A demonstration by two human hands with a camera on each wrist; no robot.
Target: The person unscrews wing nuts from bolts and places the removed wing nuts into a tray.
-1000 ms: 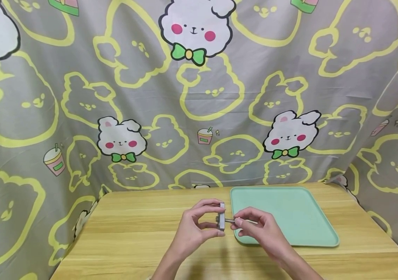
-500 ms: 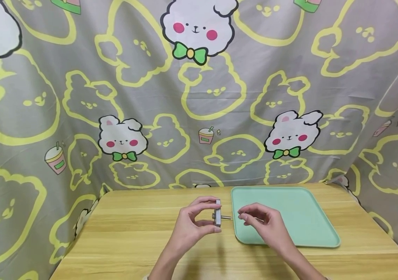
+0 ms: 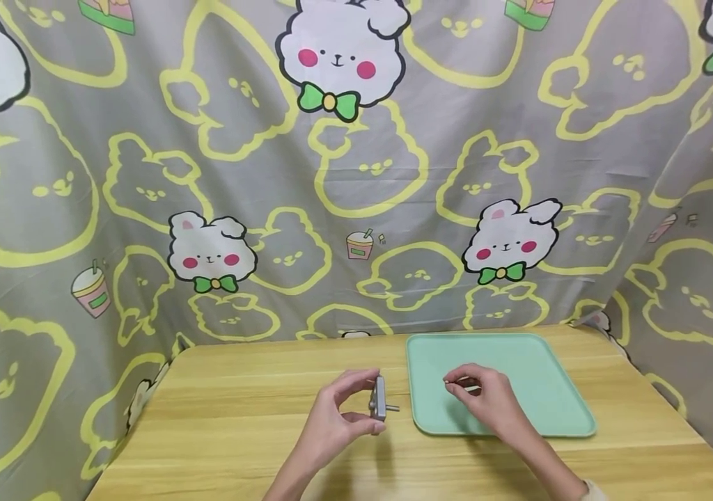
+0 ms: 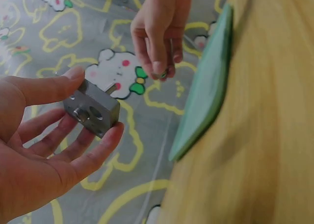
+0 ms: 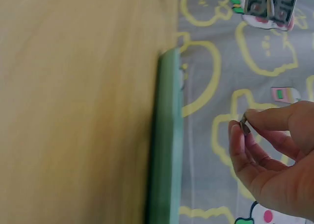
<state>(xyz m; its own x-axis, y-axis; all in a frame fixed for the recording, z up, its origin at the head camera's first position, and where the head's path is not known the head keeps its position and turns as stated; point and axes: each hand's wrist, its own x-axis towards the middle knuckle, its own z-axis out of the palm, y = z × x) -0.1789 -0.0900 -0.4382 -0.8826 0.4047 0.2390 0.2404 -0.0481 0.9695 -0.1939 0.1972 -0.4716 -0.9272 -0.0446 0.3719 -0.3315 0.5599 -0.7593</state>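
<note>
My left hand (image 3: 330, 426) grips a thick grey metal block (image 3: 379, 398) by its edges, thumb on one side and fingers on the other. A bolt (image 3: 393, 408) passes through the block; its round head (image 4: 82, 115) and several holes show in the left wrist view. From the opposite face the bolt's shank sticks out toward my right hand (image 3: 488, 398). That hand is apart from the block, above the tray, and pinches a small metal nut (image 5: 245, 126) between thumb and forefinger. The fingers hide much of the nut.
A light green tray (image 3: 551, 396) lies on the right half of the wooden table (image 3: 237, 403). Behind and at both sides hangs a grey curtain (image 3: 306, 292) with cartoon rabbits and yellow outlines.
The right hand has come off the end of the bolt and moved right, over the tray, with the nut. The left hand has shifted slightly left and down, still holding the block.
</note>
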